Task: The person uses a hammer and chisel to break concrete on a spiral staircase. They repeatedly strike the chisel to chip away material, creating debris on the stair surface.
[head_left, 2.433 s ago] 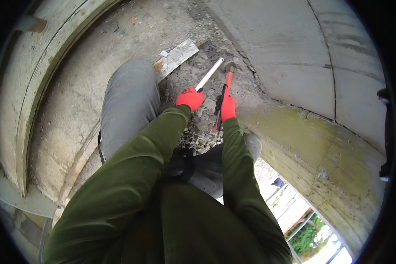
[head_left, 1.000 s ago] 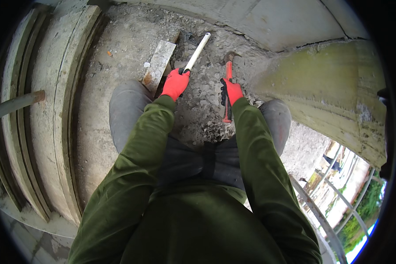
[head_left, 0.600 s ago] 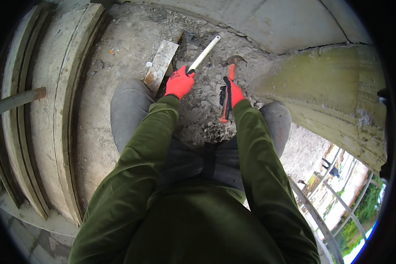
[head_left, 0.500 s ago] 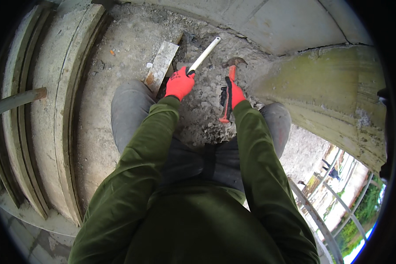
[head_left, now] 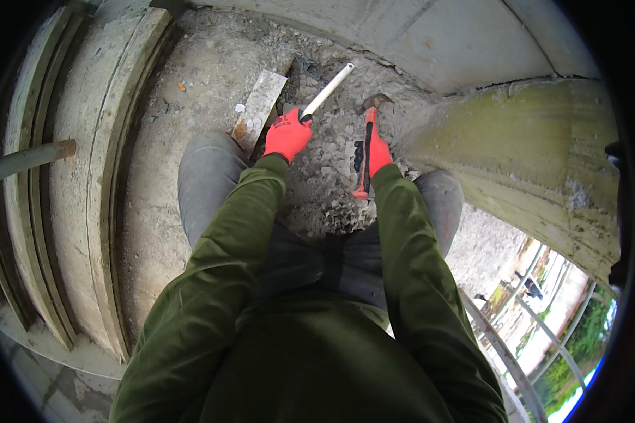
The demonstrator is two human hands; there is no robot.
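Note:
My left hand [head_left: 288,136], in a red and black work glove, is closed round the lower end of a white plastic pipe [head_left: 329,90]. The pipe slants up and to the right over broken rubble [head_left: 317,169]. My right hand [head_left: 378,151], gloved the same way, grips the red and black handle of a claw hammer [head_left: 370,134]. Its dark metal head points away from me, past the hand, and the handle's butt end hangs toward me. The two tools are apart, with rubble between them.
A flat board [head_left: 263,99] lies left of the pipe. Concrete ledges with raised timber-like ribs [head_left: 113,176] and a rusty tube [head_left: 28,162] are at the left. A concrete wall [head_left: 466,42] stands ahead, a greenish beam [head_left: 522,141] to the right, metal railings [head_left: 501,338] at lower right.
The hammer has turned slightly in my right hand and its head sits a touch lower. My left hand and the pipe have barely moved.

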